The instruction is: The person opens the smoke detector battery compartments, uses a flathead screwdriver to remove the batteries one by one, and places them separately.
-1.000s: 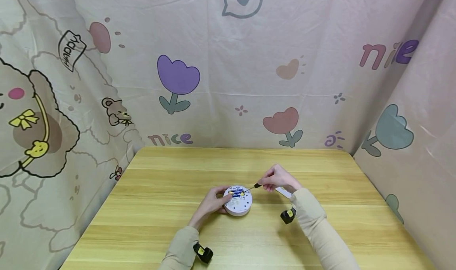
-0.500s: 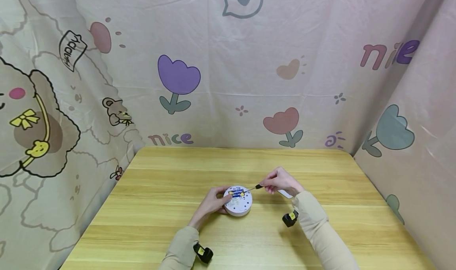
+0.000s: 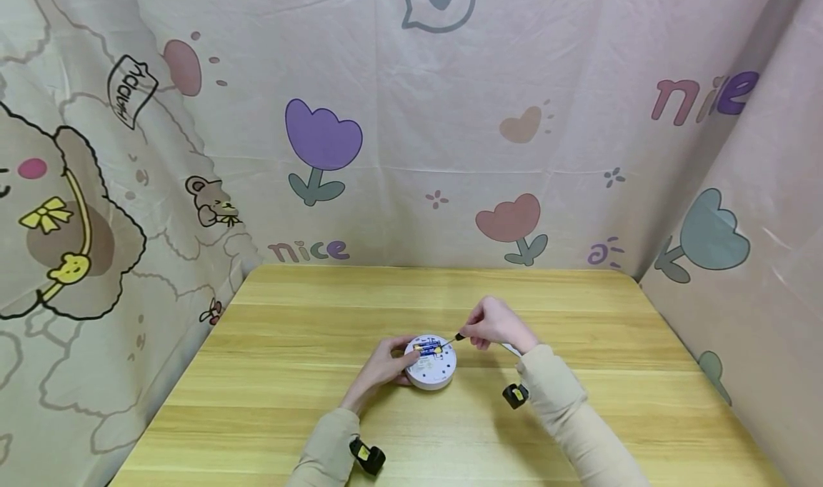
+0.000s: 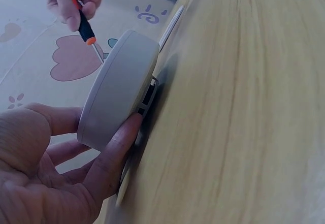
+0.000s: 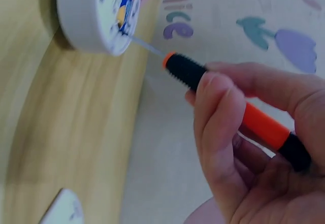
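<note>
A round white device (image 3: 429, 373) sits on the table, its flat face up. Blue batteries (image 3: 427, 348) lie in a slot on that face. My left hand (image 3: 383, 365) grips the device by its left side, thumb over the top edge and fingers at the side and underneath. In my right hand (image 3: 498, 324) is a screwdriver (image 5: 269, 125) with an orange and black handle, held between thumb and curled fingers. Its thin shaft slants down, with the tip at the right end of the batteries. A dark bracket-like part (image 4: 148, 94) shows under the device in the left wrist view.
A flat white piece (image 3: 512, 349) lies on the wooden table (image 3: 308, 315) beyond my right wrist, partly hidden by it. Printed curtains (image 3: 411, 116) stand behind the table and along both sides. A black camera (image 3: 368, 458) is strapped at my left wrist.
My right hand moves slightly right, then back left and a little up; the screwdriver tip stays at the batteries' right end. The left hand and the device stay almost still.
</note>
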Demonstrator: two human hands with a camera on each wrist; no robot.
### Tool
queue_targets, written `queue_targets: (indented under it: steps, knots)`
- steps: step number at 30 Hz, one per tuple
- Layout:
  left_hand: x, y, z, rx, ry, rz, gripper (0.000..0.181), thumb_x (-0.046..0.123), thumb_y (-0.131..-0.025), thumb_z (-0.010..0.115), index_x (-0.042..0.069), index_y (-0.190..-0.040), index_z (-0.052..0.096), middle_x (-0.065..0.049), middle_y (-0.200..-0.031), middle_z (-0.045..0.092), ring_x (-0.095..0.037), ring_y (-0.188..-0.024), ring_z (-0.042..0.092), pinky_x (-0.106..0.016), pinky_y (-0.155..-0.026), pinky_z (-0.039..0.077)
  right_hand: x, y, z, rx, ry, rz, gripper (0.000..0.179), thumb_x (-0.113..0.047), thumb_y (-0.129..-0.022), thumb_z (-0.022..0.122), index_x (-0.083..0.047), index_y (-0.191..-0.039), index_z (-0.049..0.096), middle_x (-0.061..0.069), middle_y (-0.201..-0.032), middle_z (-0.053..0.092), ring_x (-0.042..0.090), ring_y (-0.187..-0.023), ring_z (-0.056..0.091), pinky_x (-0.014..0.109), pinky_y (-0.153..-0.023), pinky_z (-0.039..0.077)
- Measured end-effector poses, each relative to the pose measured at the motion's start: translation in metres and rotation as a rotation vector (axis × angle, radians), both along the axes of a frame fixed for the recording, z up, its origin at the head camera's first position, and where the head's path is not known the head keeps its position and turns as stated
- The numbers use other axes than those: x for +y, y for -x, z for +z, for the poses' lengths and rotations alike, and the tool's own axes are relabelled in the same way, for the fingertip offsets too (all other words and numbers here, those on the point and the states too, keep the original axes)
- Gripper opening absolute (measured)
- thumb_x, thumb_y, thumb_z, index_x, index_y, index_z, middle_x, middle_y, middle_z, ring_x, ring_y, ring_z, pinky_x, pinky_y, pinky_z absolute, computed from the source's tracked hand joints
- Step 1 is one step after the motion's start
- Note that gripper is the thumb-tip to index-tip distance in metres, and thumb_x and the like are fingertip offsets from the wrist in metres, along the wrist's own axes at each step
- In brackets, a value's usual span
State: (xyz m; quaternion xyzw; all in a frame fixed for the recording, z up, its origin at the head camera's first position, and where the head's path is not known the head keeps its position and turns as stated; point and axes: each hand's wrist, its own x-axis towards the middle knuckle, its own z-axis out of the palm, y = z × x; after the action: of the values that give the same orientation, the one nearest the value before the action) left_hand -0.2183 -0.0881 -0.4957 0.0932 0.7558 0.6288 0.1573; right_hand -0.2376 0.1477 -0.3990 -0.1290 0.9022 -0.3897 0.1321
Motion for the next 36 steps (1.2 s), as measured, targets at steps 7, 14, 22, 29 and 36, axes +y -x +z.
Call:
queue_targets:
  steps: [7,14,22,29,36]
  knots:
    - [0.001,0.000,-0.001,-0.010,-0.018,-0.004,0.048,0.016,-0.084,0.059,0.003,-0.128,0.045,-0.024,-0.119,0.050,-0.016,-0.073,0.059,-0.037,-0.058,0.057,-0.014,-0.004,0.006,0.085,-0.127,0.002,0.017,-0.014,-0.075,0.067,-0.011,-0.058,0.066,0.006,-0.050,0.061,0.012,-0.040,0.056,0.030,-0.046,0.054]
    - [0.001,0.001,-0.001,-0.020,-0.009,-0.009,0.047,0.014,-0.086,0.057,0.002,-0.129,0.044,-0.024,-0.118,0.050,-0.016,-0.073,0.058,-0.040,-0.060,0.057,-0.005,0.002,0.002,-0.001,-0.008,0.000,0.014,-0.011,-0.075,0.067,-0.004,-0.062,0.067,0.006,-0.050,0.060,0.012,-0.040,0.056,0.031,-0.046,0.054]
    - [0.001,0.000,0.000,-0.018,-0.003,-0.004,0.048,0.015,-0.085,0.058,0.002,-0.129,0.044,-0.023,-0.117,0.051,-0.017,-0.075,0.058,-0.038,-0.059,0.057,0.010,0.010,-0.012,-0.094,0.145,-0.023,0.013,-0.013,-0.074,0.069,-0.002,-0.067,0.069,0.005,-0.050,0.060,0.012,-0.041,0.055,0.030,-0.046,0.054]
    - [0.001,-0.001,0.001,-0.022,0.016,0.007,0.047,0.019,-0.085,0.059,0.006,-0.128,0.046,-0.021,-0.116,0.051,-0.017,-0.074,0.058,-0.036,-0.058,0.057,0.021,0.014,-0.020,-0.116,0.231,0.002,0.016,-0.014,-0.074,0.070,0.001,-0.069,0.068,0.004,-0.051,0.060,0.012,-0.043,0.055,0.034,-0.047,0.054]
    - [0.002,-0.012,0.021,0.001,0.004,-0.008,0.047,0.012,-0.087,0.056,-0.002,-0.129,0.042,-0.025,-0.117,0.049,-0.017,-0.075,0.057,-0.040,-0.061,0.056,0.026,0.011,-0.022,-0.162,0.303,-0.010,0.021,-0.013,-0.076,0.068,0.008,-0.078,0.067,0.005,-0.054,0.062,0.011,-0.045,0.055,0.025,-0.046,0.052]
